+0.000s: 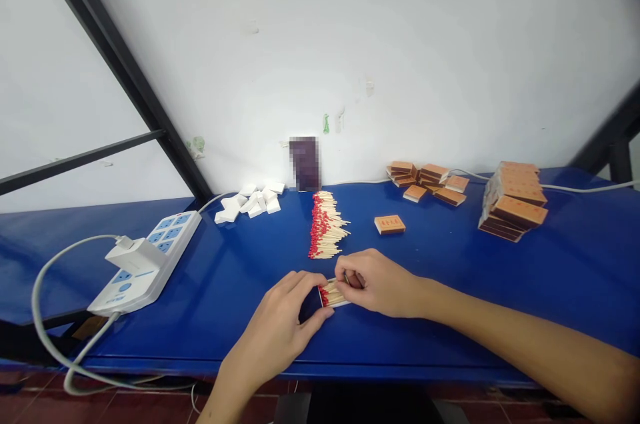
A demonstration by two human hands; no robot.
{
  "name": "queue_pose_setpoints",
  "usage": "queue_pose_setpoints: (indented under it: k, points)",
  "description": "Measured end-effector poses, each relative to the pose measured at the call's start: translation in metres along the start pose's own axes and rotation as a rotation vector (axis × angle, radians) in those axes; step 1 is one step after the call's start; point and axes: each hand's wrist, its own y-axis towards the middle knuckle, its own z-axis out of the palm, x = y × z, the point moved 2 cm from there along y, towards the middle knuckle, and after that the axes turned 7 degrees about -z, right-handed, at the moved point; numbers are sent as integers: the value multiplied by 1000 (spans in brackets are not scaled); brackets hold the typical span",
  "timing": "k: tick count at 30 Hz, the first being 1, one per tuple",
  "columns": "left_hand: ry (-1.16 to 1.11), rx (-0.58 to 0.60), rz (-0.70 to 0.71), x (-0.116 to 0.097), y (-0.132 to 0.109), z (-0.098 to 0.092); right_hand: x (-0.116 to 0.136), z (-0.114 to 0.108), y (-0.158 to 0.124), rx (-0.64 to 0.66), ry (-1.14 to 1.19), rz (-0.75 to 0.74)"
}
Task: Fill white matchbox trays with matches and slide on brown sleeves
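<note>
A small white matchbox tray (pixel 334 295) filled with red-tipped matches rests on the blue table (pixel 450 264) near its front edge. My left hand (pixel 285 327) curls around the tray's left end, thumb and fingers pinching it. My right hand (pixel 375 283) is closed over the tray's right end, its fingertips pressing on the matches. Just behind the hands lies a row of loose red-tipped matches (pixel 325 224), heads to the left.
A single orange matchbox (pixel 389 224) lies right of the loose matches. More orange boxes lie in a pile (pixel 427 181) and a stack (pixel 515 201) at the back right. White empty trays (pixel 250 202) sit back left, beside a white power strip (pixel 147 257) with a plugged adapter and cable.
</note>
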Motion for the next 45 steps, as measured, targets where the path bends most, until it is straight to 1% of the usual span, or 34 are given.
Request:
queue_pose_setpoints:
  k: [3, 8, 11, 17, 23, 27, 33, 36, 40, 45]
  points:
    - [5, -2, -9, 0, 1, 0, 2, -3, -1, 10, 25, -19]
    - [-28, 19, 43, 0, 3, 1, 1, -5, 0, 35, 53, -6]
    - [-6, 24, 60, 0, 1, 1, 0, -4, -1, 37, 59, -22]
    - [43, -65, -35, 5, -1, 2, 0, -3, -2, 35, 37, -49]
    - [1, -45, 56, 3, 2, 2, 2, -4, -2, 36, 19, -30]
    - [-7, -35, 78, 1, 3, 1, 4, -3, 0, 25, 1, -1]
    - [4, -13, 71, 2, 3, 1, 5, -2, 2, -14, -25, 39]
    - [3, -9, 77, 3, 3, 2, 5, -2, 2, -5, -22, 47]
    - [8, -20, 89, 3, 4, 3, 7, -4, 1, 31, -28, 14]
    - [16, -21, 88, 2, 4, 2, 9, -5, -1, 30, -39, -9]
